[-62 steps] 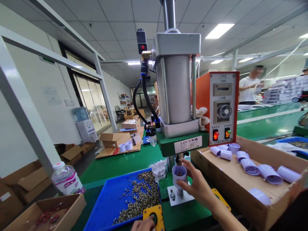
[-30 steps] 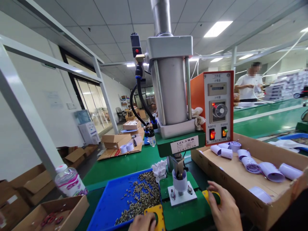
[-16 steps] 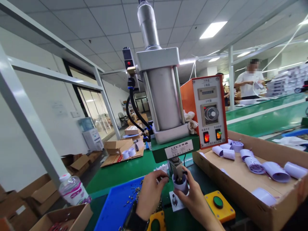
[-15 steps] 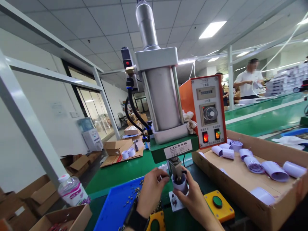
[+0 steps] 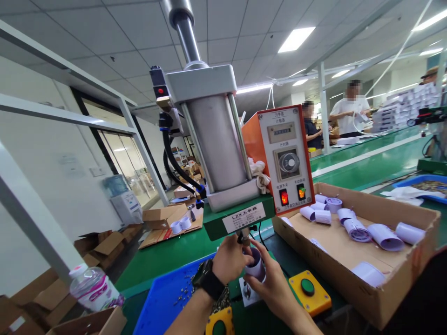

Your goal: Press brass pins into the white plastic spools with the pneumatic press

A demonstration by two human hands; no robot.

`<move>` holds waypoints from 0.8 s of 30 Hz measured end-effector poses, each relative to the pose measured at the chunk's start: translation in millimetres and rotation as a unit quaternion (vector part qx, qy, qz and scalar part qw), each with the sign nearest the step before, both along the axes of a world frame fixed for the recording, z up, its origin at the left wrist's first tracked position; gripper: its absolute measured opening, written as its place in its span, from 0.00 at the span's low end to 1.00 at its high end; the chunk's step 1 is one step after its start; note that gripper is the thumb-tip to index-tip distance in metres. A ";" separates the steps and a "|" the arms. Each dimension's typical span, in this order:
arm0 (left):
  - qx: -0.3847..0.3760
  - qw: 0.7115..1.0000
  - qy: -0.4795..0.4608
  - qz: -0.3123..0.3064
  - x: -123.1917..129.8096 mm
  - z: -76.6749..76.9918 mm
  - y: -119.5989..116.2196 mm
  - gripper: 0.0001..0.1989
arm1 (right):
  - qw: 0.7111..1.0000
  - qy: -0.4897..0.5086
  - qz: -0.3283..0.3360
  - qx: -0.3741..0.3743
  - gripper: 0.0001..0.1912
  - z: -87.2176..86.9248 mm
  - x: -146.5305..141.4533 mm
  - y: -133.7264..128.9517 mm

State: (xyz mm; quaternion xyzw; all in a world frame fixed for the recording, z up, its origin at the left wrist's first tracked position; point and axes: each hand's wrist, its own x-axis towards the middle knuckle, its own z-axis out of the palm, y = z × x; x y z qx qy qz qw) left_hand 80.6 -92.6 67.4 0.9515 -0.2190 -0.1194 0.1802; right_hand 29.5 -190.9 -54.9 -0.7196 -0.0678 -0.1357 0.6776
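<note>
My right hand (image 5: 270, 278) is wrapped round a short white plastic tube (image 5: 257, 269) below the press head, its open end facing up. Beside it my left hand (image 5: 230, 260), wearing a black wristwatch (image 5: 208, 278), has its curled fingers at the tube's mouth. Whatever those fingertips may hold is hidden. Just above both hands is the lower end of the pneumatic press (image 5: 223, 144). A pale metal plate (image 5: 248, 293) lies under the tube. To the left, a blue tray (image 5: 164, 298) holds small metal parts.
Yellow button boxes with green buttons stand right (image 5: 310, 291) and left (image 5: 220, 323) of the plate. A cardboard box (image 5: 391, 298) of white tubes is at the right. An orange control box (image 5: 279, 158) adjoins the press. A plastic bottle (image 5: 96, 291) stands left.
The press ram has risen out of the tube, and its upper rod now shows. My left hand has moved right to the tube's mouth. My right hand stays round the tube. The view has shifted.
</note>
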 end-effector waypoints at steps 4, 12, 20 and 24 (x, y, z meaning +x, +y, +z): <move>0.026 1.000 -0.006 0.001 1.9 1.1 -1.0 0.06 | 1.000 -0.002 -0.003 -0.011 0.38 -2.3 -0.1 -0.3; 0.038 0.999 -0.006 -0.001 -1.8 0.2 -3.3 0.06 | 1.000 -0.014 0.005 -0.024 0.37 0.7 -0.4 -0.1; 0.007 1.000 -0.017 -0.004 0.4 -5.3 0.7 0.07 | 0.999 -0.007 -0.016 -0.045 0.38 -1.0 -0.8 0.9; -0.018 1.000 -0.001 0.003 -1.6 -7.1 3.5 0.09 | 0.990 -0.035 -0.069 -0.117 0.34 -6.6 -9.1 -14.3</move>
